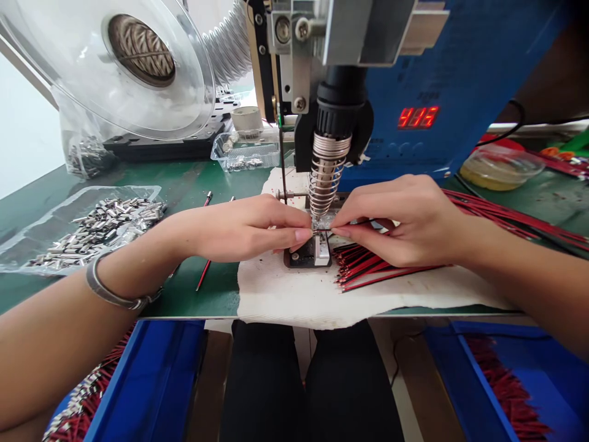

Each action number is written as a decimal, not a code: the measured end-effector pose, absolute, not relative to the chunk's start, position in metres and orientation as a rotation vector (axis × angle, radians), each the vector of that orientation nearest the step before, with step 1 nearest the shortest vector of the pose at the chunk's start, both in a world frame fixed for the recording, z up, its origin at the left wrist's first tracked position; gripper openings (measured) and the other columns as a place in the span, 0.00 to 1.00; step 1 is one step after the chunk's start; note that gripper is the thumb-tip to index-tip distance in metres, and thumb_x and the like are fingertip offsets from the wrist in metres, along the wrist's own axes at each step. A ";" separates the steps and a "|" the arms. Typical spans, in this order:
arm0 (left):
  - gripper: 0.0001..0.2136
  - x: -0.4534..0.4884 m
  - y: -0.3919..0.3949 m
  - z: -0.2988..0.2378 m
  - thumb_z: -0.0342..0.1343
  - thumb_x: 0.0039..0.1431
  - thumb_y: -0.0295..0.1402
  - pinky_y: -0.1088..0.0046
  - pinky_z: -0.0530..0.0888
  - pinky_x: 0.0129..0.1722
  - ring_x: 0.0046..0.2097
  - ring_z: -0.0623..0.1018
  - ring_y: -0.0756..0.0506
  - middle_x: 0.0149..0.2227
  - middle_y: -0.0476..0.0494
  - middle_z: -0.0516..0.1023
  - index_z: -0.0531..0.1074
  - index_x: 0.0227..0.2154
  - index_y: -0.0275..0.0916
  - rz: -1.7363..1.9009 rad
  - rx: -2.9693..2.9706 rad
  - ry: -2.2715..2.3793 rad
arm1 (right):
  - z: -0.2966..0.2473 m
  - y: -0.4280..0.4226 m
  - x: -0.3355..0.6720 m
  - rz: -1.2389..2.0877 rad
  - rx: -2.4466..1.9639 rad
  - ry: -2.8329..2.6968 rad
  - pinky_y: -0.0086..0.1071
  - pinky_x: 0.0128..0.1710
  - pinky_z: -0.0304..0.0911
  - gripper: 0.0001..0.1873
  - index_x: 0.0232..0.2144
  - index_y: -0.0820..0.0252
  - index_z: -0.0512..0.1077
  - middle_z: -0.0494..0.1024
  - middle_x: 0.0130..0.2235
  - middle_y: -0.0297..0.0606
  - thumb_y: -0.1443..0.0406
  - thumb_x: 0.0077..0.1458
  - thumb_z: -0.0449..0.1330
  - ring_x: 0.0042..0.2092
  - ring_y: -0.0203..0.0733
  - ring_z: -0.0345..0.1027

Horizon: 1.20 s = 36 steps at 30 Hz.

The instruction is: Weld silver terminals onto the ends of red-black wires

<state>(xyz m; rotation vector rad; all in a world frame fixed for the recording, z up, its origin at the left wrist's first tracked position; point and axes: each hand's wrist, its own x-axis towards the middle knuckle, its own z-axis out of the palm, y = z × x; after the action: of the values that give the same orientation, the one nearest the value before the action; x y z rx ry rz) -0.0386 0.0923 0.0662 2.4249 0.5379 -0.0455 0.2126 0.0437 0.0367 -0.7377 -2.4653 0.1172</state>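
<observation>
My left hand (251,227) is pinched at the thumb and forefinger, holding a small metal part (317,229) under the coiled soldering tip (326,178) of the blue machine (442,73). My right hand (400,221) is pinched from the other side on a thin wire (368,222) that meets the same spot. Both fingertips sit just above a small black fixture (309,253) on a white cloth (322,294). A bundle of red-and-black wires (381,267) lies under my right hand.
A heap of small metal sleeves (99,224) lies on plastic at the left. A clear reel (124,61) and a clear tray (246,153) stand behind. Blue bins (151,380) below the table edge hold finished wires. A clear dish (501,166) is at the right. The display (418,116) glows red.
</observation>
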 end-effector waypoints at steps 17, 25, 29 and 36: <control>0.23 -0.042 0.095 0.069 0.47 0.71 0.44 0.71 0.62 0.28 0.25 0.65 0.50 0.21 0.48 0.69 0.70 0.22 0.37 -0.057 2.498 0.646 | 0.038 0.046 0.214 0.102 -0.647 -2.513 0.32 0.32 0.62 0.07 0.36 0.55 0.76 0.80 0.33 0.35 0.71 0.63 0.58 0.31 0.37 0.70; 0.31 -0.049 0.102 0.070 0.45 0.66 0.54 0.67 0.50 0.27 0.23 0.47 0.51 0.17 0.54 0.45 0.48 0.14 0.40 0.147 2.919 1.007 | 0.035 0.049 0.219 0.036 -0.550 -2.489 0.30 0.32 0.63 0.06 0.37 0.59 0.76 0.79 0.33 0.35 0.71 0.64 0.59 0.32 0.35 0.71; 0.28 -0.051 0.100 0.072 0.48 0.66 0.54 0.68 0.52 0.29 0.22 0.55 0.51 0.16 0.52 0.58 0.61 0.16 0.40 0.345 3.019 1.101 | 0.035 0.049 0.219 0.006 -0.538 -2.494 0.30 0.33 0.64 0.06 0.37 0.61 0.76 0.80 0.34 0.36 0.72 0.64 0.59 0.33 0.36 0.72; 0.21 -0.049 0.106 0.065 0.44 0.69 0.48 0.66 0.52 0.30 0.24 0.56 0.48 0.20 0.51 0.57 0.58 0.22 0.42 0.396 3.058 1.036 | 0.035 0.049 0.217 0.009 -0.523 -2.494 0.29 0.32 0.63 0.07 0.36 0.64 0.77 0.80 0.33 0.37 0.72 0.64 0.59 0.32 0.34 0.71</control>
<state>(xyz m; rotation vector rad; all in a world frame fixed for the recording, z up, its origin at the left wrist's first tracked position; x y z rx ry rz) -0.0492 0.1059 0.0646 3.0578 1.0362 0.3964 0.2166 0.0495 0.0355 -0.5233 -2.4939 0.0092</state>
